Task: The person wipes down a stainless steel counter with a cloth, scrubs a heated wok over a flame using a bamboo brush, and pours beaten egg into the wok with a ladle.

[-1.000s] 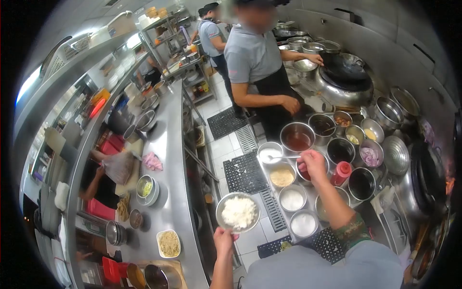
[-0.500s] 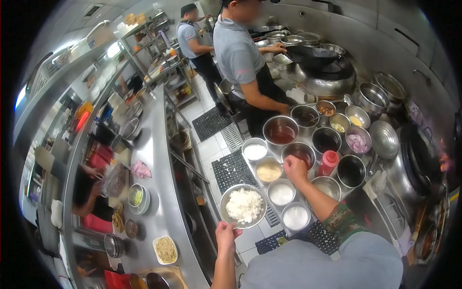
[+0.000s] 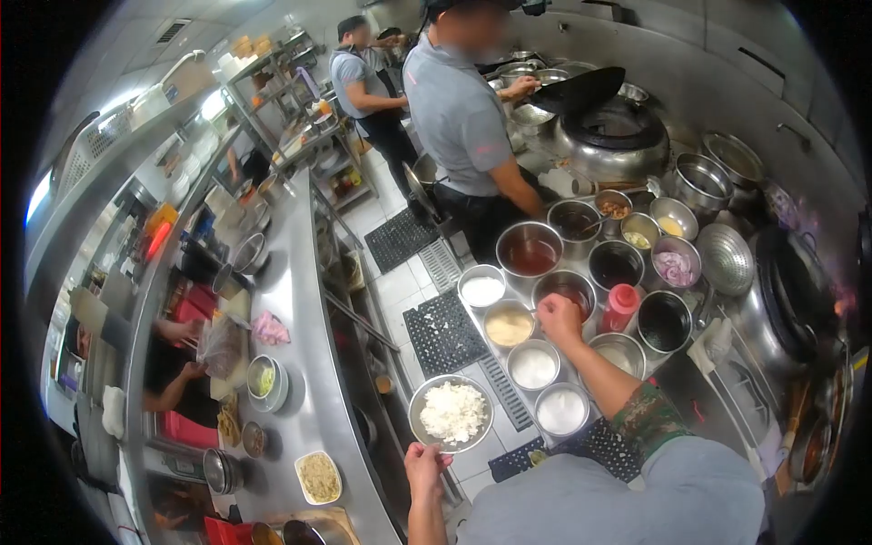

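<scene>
At my far left runs the long stainless-steel table [image 3: 309,363], with a white rounded-corner dish [image 3: 299,475] of pale, crumbly food near its closer end.

Next I have the left hand [image 3: 427,465], its fingers clamped on the near rim of a round, shallow steel bowl [image 3: 415,420] heaped with white rice [image 3: 452,411]. The bowl is out over the tiled floor, between the table and the pots, with no surface right under it. Since I hold it by one edge, with the load lying beyond the grip, a slip or wrist twist could tip the rice out.

Beyond stands a co-worker in a grey shirt [image 3: 459,113]; a step back could jostle the sauces.

Further right, round steel pots [image 3: 532,345] hold white and pale yellow powders [image 3: 509,329]. The right hand [image 3: 561,322] is at the near edge of a steel pot of dark red-brown sauce [image 3: 561,275], its fingers bunched; I can't tell whether they grip anything. Sauce could drip into the open powders if that hand came back wet across them.

Just right of it, a red squeeze bottle [image 3: 620,306] stands close enough for a careless forearm to topple.
</scene>
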Available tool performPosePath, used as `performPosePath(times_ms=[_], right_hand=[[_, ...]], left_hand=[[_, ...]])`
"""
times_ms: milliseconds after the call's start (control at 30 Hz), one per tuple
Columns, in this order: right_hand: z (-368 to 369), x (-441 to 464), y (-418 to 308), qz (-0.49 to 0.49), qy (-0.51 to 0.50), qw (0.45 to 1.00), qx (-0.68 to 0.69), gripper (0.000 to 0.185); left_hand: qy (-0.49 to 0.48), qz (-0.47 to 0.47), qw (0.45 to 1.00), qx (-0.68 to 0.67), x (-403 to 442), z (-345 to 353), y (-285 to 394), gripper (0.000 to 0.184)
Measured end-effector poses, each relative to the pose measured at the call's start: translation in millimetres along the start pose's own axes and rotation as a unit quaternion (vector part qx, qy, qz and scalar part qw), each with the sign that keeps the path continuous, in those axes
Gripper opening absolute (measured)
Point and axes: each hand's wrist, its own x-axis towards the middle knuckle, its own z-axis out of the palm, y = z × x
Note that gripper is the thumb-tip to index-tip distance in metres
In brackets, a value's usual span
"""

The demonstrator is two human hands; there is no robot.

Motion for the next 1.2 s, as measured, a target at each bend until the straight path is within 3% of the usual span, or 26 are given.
performPosePath(times_ms=[133, 267, 400, 433, 533, 700, 900, 1200], right_hand=[[-27, -3, -11, 0.040, -0.039, 0.989, 0.140, 0.010], [-79, -21, -62, 0.150, -0.089, 0.953, 0.249, 0.011], [-96, -52, -71, 0.024, -0.077, 0.985, 0.149, 0.013], [-98, -58, -60, -0.041, -0.050, 0.997, 0.052, 0.014], [-108, -86, -70, -0.049, -0.054, 0.992, -0.101, 0.012], [-80, -99, -14, -0.069, -0.051, 0.994, -0.065, 0.011], [-79, -107, 1, 0.099, -0.094, 0.986, 0.094, 0.010], [-99, -109, -5, 0.141, -0.053, 0.971, 0.186, 0.012]], left_hand=[[-0.008, 0.007, 1.000, 0.001, 13, 3, -2, 0.012], [-0.019, 0.035, 0.999, 0.028, 31, 18, -1, 0.012], [-0.037, 0.034, 0.998, 0.049, 39, 41, 7, 0.012], [-0.047, 0.026, 0.997, 0.049, 41, 45, 9, 0.011], [-0.068, 0.017, 0.997, 0.044, 35, 50, 12, 0.013], [-0.076, 0.007, 0.996, 0.044, 31, 43, 6, 0.015], [-0.064, 0.012, 0.996, 0.059, 25, 22, 0, 0.014], [-0.067, 0.014, 0.997, 0.044, 35, 7, -7, 0.014]])
